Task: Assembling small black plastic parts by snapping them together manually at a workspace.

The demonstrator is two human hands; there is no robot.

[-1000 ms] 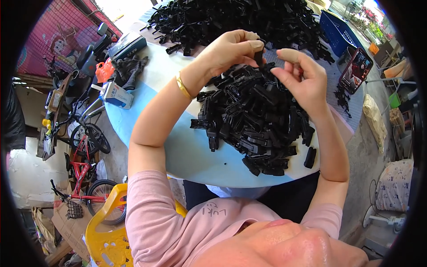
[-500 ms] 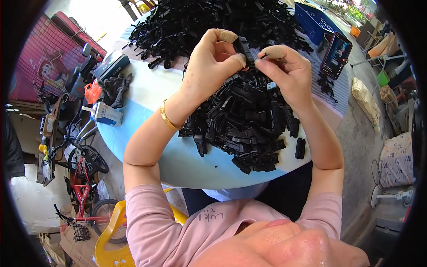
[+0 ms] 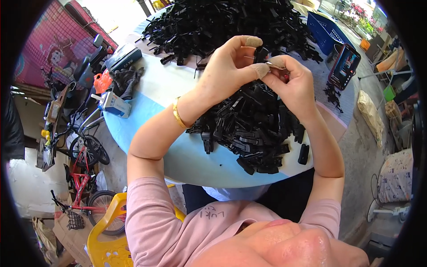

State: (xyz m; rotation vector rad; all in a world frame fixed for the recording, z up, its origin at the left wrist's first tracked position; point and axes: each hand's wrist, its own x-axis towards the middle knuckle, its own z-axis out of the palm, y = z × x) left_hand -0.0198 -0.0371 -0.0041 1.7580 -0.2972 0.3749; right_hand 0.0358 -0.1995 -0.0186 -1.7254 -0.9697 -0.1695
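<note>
My left hand [image 3: 224, 73], with tan covers on its thumb and index finger, holds a black plastic part [image 3: 261, 54] upright between the fingertips. Close against it, my right hand [image 3: 293, 82] is pinched, its index finger also covered. A thin, light-edged sliver shows at the right fingertips, too small to name. Both hands are raised over a near heap of black plastic parts [image 3: 244, 142] on the round table [image 3: 178, 151]. Beyond them spreads a larger heap of thin black pieces [image 3: 213, 22].
A phone [image 3: 344, 66] stands at the right, beside a blue basket [image 3: 327, 33]. Loose black bits [image 3: 332, 95] lie near it. Along the left edge are a blue-white carton [image 3: 116, 105], dark gloves [image 3: 126, 82] and a dark box [image 3: 123, 57]. A yellow chair [image 3: 104, 231] is at lower left.
My hands have come together; the right fingertips now meet the left thumb at the black part. The left hand has turned and shifted right, and the whole view has shifted slightly.
</note>
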